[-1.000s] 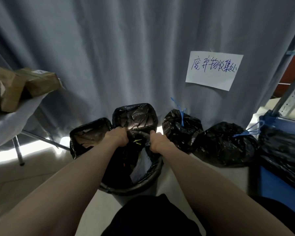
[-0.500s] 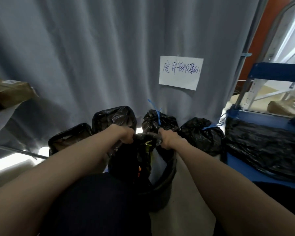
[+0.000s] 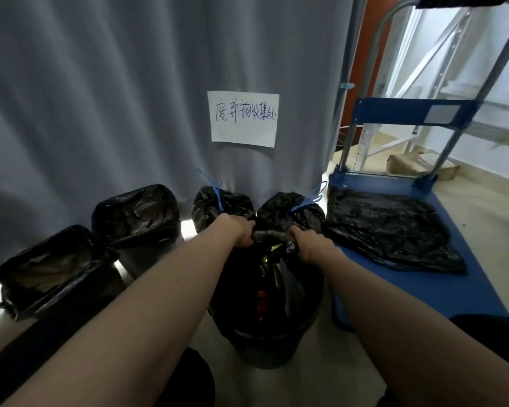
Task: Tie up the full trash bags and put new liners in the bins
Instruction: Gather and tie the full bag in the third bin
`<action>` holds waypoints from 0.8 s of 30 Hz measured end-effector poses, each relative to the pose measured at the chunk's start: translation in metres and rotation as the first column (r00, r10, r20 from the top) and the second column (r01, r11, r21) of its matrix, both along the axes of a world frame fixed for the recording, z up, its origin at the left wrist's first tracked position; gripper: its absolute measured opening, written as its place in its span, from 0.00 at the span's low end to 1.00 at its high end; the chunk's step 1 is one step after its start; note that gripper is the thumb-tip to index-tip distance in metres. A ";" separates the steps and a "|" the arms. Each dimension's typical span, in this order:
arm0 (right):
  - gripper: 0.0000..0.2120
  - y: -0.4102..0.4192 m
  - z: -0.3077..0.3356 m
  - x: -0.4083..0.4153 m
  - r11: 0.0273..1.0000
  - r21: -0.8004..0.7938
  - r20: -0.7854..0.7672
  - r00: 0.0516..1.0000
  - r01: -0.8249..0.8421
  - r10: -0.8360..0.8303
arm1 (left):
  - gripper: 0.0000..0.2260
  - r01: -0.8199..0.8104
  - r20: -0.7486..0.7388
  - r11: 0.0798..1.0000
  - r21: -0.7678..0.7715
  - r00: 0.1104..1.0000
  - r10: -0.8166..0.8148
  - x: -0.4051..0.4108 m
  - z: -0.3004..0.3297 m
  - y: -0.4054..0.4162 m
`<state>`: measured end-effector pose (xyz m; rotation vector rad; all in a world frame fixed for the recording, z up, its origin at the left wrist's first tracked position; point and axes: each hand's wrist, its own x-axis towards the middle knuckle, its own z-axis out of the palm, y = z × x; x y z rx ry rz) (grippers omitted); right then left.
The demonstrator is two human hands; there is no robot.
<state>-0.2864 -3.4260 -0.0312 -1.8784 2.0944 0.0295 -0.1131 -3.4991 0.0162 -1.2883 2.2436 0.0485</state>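
A full black trash bag (image 3: 247, 292) stands in a dark round bin (image 3: 266, 345) right in front of me. My left hand (image 3: 238, 232) and my right hand (image 3: 311, 245) each grip the gathered top edge of that bag, which is stretched between them. Coloured rubbish shows through the gap below the edge. Behind it, two tied black bags (image 3: 222, 205) (image 3: 291, 212) with blue ties sit against the curtain. Two lined bins (image 3: 135, 218) (image 3: 50, 274) stand open to the left.
A blue platform cart (image 3: 423, 289) on the right carries flat black liners (image 3: 391, 227). A grey curtain (image 3: 100, 98) with a handwritten paper sign (image 3: 243, 118) closes off the back. Metal shelving and a brown package (image 3: 417, 165) lie beyond the cart.
Both hands have kept their hold and drawn the bag's top edge together and upward. The view has swung right, bringing the cart and its handle into sight.
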 end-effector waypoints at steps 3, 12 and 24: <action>0.21 0.002 0.000 0.000 1.000 -0.015 -0.016 1.000 0.004 -0.004 | 0.26 0.023 -0.062 1.000 -0.002 0.998 -0.023 -0.023 0.006 0.001; 0.22 0.008 0.049 -0.053 0.978 -0.179 -0.097 0.987 0.106 -0.125 | 0.26 0.043 -0.271 0.996 -0.073 0.961 -0.061 -0.090 0.010 0.009; 0.17 0.048 0.028 -0.164 0.915 0.045 0.003 0.916 0.400 -0.400 | 0.21 0.157 -0.309 0.987 0.046 0.941 -0.135 -0.188 -0.008 0.040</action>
